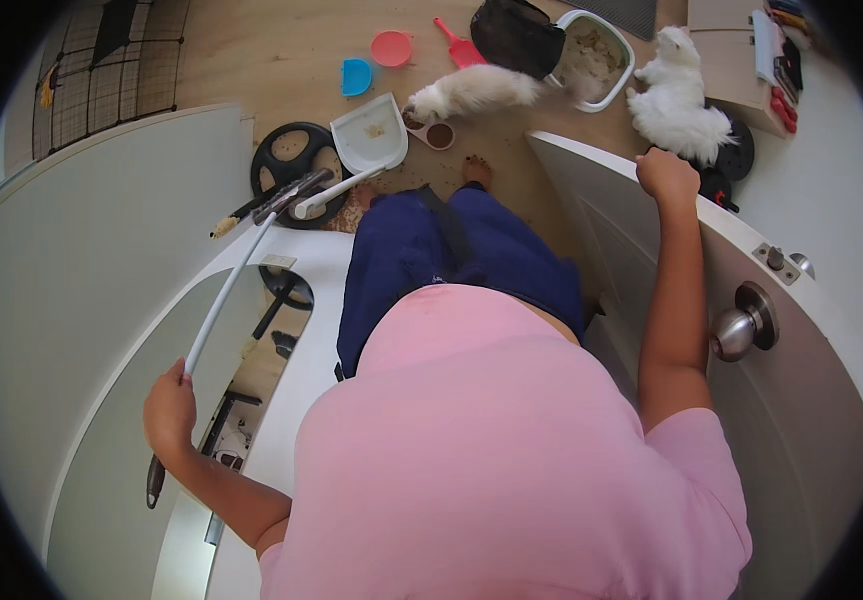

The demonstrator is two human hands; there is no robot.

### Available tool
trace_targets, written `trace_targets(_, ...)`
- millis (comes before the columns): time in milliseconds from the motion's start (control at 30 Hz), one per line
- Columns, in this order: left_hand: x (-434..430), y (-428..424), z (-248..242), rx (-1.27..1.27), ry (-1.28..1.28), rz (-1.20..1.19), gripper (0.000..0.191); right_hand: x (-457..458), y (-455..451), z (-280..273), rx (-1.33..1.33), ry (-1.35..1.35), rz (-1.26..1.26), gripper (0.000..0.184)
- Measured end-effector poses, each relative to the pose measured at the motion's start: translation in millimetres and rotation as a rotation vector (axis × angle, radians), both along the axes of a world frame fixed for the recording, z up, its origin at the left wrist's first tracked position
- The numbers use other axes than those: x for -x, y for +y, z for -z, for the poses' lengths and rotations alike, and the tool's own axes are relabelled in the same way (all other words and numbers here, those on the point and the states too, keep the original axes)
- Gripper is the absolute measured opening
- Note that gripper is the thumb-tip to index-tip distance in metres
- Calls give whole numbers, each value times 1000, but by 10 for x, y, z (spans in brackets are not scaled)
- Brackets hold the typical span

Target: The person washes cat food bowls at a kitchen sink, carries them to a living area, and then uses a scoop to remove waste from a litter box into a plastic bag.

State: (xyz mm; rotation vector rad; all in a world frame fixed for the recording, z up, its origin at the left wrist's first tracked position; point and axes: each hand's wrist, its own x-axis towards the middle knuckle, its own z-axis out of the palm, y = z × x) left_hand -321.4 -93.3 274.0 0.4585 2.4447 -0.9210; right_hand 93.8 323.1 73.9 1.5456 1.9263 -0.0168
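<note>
My left hand (pixel 170 411) is closed around the pale pole of a broom (pixel 229 289); its brush head rests near a black round base with cut-outs (pixel 270 154). Beside that base lies a white dustpan (pixel 371 139) with some debris in it. My right hand (pixel 668 176) grips the top edge of a white door (pixel 611 161), above its round metal knob (pixel 735 334). One long-haired cat (pixel 476 90) has its head at a double food bowl (pixel 440 136), which holds brown kibble. Scattered bits lie on the wooden floor around my bare feet.
A white litter tray (pixel 630 60) stands beside a black bag-like thing (pixel 515 37). Close by are a pink scoop (pixel 464 52), a pink bowl (pixel 391 49) and a blue dish (pixel 356 76). A white cat (pixel 675 105) lies behind the door. At the left are a mirror (pixel 139 390) and a wire cage (pixel 113 67).
</note>
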Motion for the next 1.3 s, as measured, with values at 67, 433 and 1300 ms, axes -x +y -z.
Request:
trace_targets(67, 107, 223, -96, -9, 21, -59, 33, -26, -23, 111, 5, 27, 3, 27)
trace_targets(433, 1188, 1066, -101, -344, -156, 80, 34, 18, -246, 58, -111, 9, -170, 14)
trace_targets(1300, 1769, 3342, 210, -207, -360, 559, 29, 651, -1396, 383, 691, -151, 449, 25)
